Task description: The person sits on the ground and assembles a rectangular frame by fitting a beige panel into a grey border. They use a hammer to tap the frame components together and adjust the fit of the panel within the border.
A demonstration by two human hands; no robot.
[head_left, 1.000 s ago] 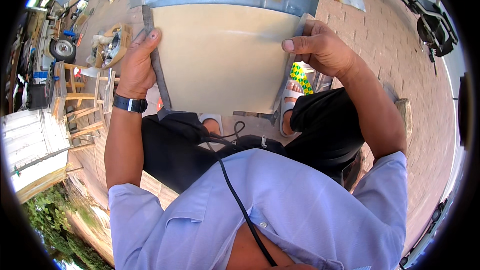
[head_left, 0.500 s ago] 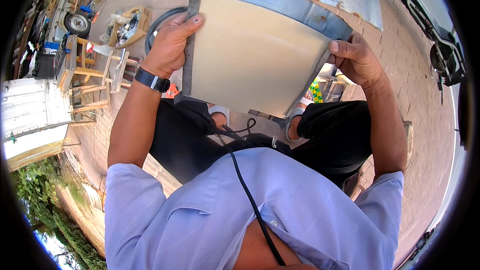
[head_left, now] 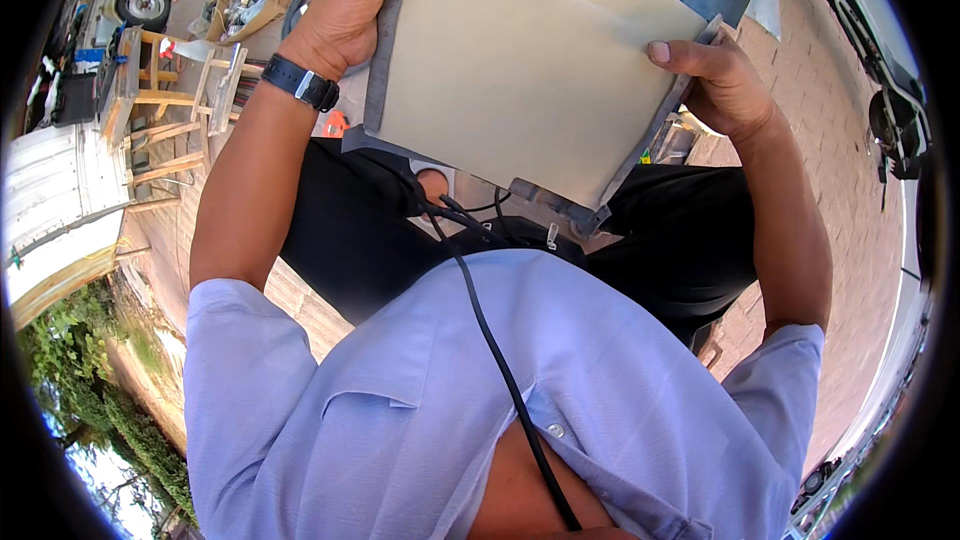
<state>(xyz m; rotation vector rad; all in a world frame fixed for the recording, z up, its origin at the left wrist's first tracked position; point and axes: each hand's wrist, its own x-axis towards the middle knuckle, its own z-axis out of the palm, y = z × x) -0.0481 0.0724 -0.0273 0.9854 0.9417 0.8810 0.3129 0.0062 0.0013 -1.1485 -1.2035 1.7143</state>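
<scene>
I hold a large flat panel (head_left: 520,70) with a pale beige face and a grey metal rim, tilted up in front of my chest. My left hand (head_left: 345,10) grips its left edge near the top, a black watch on the wrist. My right hand (head_left: 715,80) clamps the right edge, thumb on the face. The panel's lower corner hangs above my black trousers. Its top edge runs out of the picture.
Wooden stools or frames (head_left: 165,110) stand at the left, with a box of clutter (head_left: 245,0) and a wheel (head_left: 145,5) behind them. A brick-paved ground (head_left: 850,230) lies at the right, where a motorbike (head_left: 880,50) is parked. A black cable (head_left: 490,340) hangs down my blue shirt.
I have lifted the panel off the ground and tipped it clockwise, closer to my chest. Both hands kept their grip on its edges and rose with it.
</scene>
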